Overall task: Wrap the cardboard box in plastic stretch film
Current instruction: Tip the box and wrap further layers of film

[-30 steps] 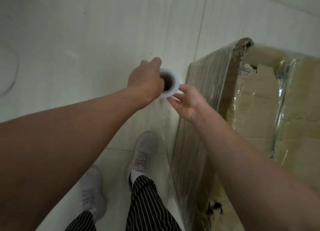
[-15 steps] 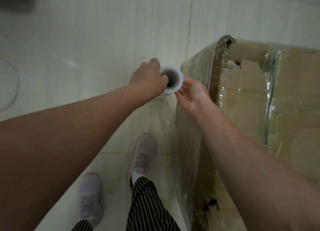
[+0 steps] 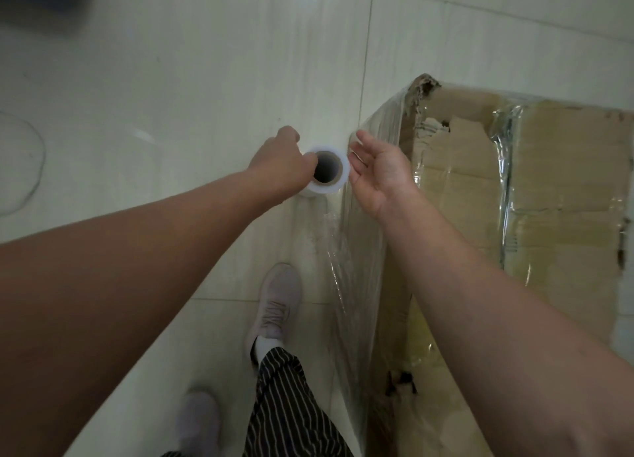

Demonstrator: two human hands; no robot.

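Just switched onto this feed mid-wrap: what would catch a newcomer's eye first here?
Two hands meet at centre frame: the left hand grips the stretch film roll, seen end-on, and the right hand lies open just beside it. To the right stands the cardboard box, with its torn far corner exposed. Its near side is already under glossy film running down from the roll.

SITE: indoor room, home or storeroom, cannot tell which | FLOOR: large pale glossy tiles [image 3: 206,79], thin grout line [image 3: 365,62] | GOODS: worn, torn cardboard box [image 3: 555,182] standing directly on the floor, near side under clear stretch film [image 3: 356,285] | PERSON: soft grey shoe [image 3: 274,305], striped trousers [image 3: 288,405], casual dress | LIGHT: dim
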